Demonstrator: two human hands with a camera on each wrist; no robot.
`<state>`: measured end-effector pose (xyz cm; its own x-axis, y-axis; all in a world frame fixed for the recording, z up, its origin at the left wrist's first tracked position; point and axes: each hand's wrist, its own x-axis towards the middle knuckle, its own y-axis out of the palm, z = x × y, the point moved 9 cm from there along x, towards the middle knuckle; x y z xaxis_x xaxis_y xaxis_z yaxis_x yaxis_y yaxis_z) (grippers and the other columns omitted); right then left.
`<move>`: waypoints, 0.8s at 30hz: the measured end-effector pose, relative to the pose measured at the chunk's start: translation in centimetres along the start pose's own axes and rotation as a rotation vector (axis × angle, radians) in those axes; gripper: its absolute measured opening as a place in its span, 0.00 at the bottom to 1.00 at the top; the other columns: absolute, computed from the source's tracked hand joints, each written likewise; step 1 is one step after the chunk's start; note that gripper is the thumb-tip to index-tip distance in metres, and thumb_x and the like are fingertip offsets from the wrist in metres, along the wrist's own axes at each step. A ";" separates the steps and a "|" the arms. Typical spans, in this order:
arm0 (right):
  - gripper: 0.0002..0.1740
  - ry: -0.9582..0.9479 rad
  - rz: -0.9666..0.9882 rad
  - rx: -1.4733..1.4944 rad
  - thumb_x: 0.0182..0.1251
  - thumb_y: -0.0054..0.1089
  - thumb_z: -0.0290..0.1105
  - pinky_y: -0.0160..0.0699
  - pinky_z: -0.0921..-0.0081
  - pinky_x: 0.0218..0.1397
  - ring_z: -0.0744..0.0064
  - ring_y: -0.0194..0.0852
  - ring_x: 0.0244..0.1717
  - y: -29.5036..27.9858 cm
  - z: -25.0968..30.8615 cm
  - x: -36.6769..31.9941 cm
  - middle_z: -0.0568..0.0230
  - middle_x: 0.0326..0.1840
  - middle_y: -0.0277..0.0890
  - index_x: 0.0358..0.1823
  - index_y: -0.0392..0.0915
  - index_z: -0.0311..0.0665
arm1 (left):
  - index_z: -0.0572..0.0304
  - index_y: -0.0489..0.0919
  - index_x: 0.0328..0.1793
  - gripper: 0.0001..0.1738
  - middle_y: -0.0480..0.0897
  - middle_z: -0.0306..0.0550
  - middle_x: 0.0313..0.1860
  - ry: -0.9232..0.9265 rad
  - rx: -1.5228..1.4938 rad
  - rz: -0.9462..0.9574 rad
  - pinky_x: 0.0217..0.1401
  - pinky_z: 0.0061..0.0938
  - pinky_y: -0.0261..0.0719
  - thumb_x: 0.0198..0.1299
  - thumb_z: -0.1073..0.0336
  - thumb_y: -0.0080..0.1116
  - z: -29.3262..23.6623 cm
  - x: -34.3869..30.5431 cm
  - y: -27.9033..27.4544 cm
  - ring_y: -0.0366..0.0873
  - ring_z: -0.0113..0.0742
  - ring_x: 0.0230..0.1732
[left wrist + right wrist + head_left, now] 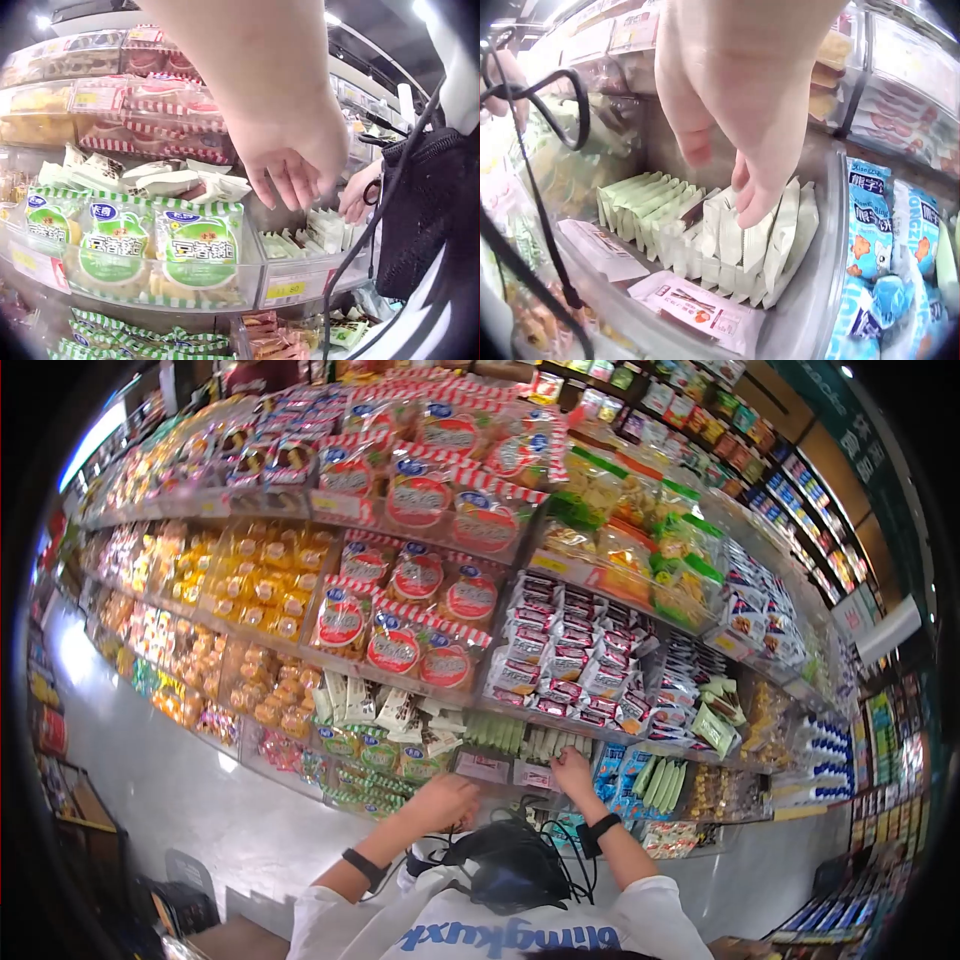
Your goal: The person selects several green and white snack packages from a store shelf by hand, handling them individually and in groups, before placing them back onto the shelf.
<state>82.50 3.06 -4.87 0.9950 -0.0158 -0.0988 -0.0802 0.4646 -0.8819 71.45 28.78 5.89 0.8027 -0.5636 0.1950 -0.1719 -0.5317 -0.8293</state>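
My right hand (739,112) reaches down into a clear plastic bin (821,247), its fingertips at the tops of white-wrapped snack packets (780,240) standing in a row. The thumb is apart from the packets. Pale green packets (649,206) stand on the left in the same bin. At its front lie two pink-and-white packets, one of them a flat label-faced packet (697,311). My left hand (289,161) hangs with loosely bent fingers and holds nothing. It is near the front of the bins, left of the right hand in the head view.
Bags with green striped edges (199,244) fill the bin to the left. Blue snack bags (870,225) lie in the bin to the right. Tiered shelves of red-striped bags (420,500) rise behind. Black cords (536,195) and a black bag (510,865) hang at my front.
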 end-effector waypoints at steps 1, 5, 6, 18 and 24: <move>0.19 0.022 0.038 -0.040 0.55 0.60 0.41 0.77 0.61 0.43 0.49 0.78 0.35 0.5 -0.2 0.8 0.48 0.34 0.79 0.39 0.75 0.31 | 0.60 0.76 0.43 0.13 0.78 0.47 0.36 0.010 -0.011 0.030 0.48 0.38 0.71 0.51 0.67 0.57 -0.1 0.2 0.9 0.75 0.45 0.43; 0.29 0.008 0.138 -0.114 0.55 0.58 0.48 0.74 0.59 0.50 0.45 0.76 0.42 1.0 2.1 2.7 0.42 0.41 0.77 0.45 0.74 0.26 | 0.59 0.77 0.43 0.14 0.79 0.46 0.36 0.057 -0.011 -0.013 0.47 0.36 0.72 0.48 0.65 0.59 -1.6 1.1 1.3 0.76 0.44 0.43; 0.31 -0.020 0.199 -0.135 0.55 0.58 0.49 0.72 0.59 0.54 0.45 0.75 0.46 0.0 4.2 2.3 0.39 0.45 0.76 0.48 0.73 0.25 | 0.58 0.78 0.43 0.15 0.79 0.45 0.36 0.062 -0.011 -0.033 0.47 0.36 0.72 0.48 0.64 0.60 -2.1 1.5 0.8 0.76 0.44 0.43; 0.31 0.034 0.282 0.048 0.49 0.58 0.35 0.63 0.62 0.64 0.43 0.61 0.63 1.6 4.1 4.0 0.35 0.59 0.65 0.56 0.67 0.27 | 0.62 0.78 0.42 0.12 0.80 0.59 0.31 -0.086 -0.180 0.083 0.38 0.43 0.75 0.55 0.64 0.53 -3.7 3.1 -2.9 0.78 0.57 0.33; 0.34 0.145 0.326 0.419 0.48 0.66 0.37 0.72 0.65 0.50 0.55 0.73 0.48 -1.1 4.1 0.8 0.48 0.48 0.74 0.57 0.65 0.31 | 0.64 0.77 0.45 0.14 0.79 0.62 0.37 -0.190 -0.241 0.177 0.45 0.43 0.75 0.54 0.64 0.53 -4.4 4.6 -4.0 0.77 0.58 0.41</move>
<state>83.61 6.22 -2.11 0.9018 0.0799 -0.4247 -0.3227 0.7781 -0.5389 73.36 25.52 12.38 0.8361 -0.5452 -0.0605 -0.4300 -0.5829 -0.6895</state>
